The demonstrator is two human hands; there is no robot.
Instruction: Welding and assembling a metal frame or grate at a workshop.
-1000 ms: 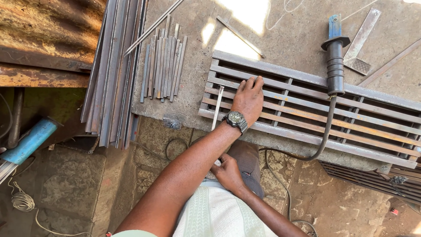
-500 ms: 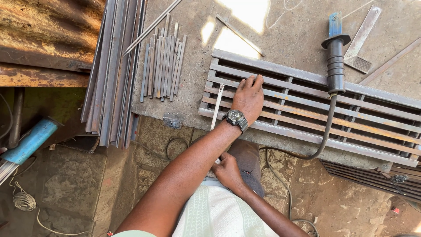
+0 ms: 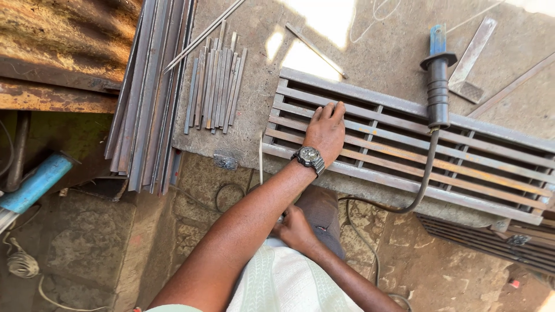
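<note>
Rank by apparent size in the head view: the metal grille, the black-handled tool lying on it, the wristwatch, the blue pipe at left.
1. Metal grille, by far the largest.
2. Black-handled tool and blue pipe: similar; the pipe lies lower and is cut off, so unranked.
3. Wristwatch, smallest.

Left hand (image 3: 325, 134) rests on the grate (image 3: 404, 144) — short bars (image 3: 215, 86) at its nine o'clock, electrode holder (image 3: 437, 86) at three.

One head camera looks almost straight down from above the person's chest, near enough that both forearms rise from the bottom edge. The left hand (image 3: 325, 130) flat on the grille (image 3: 404, 104) sits just above centre, with the right hand (image 3: 296, 226) below it near the body. Ground fills the frame's lower corners.
</note>
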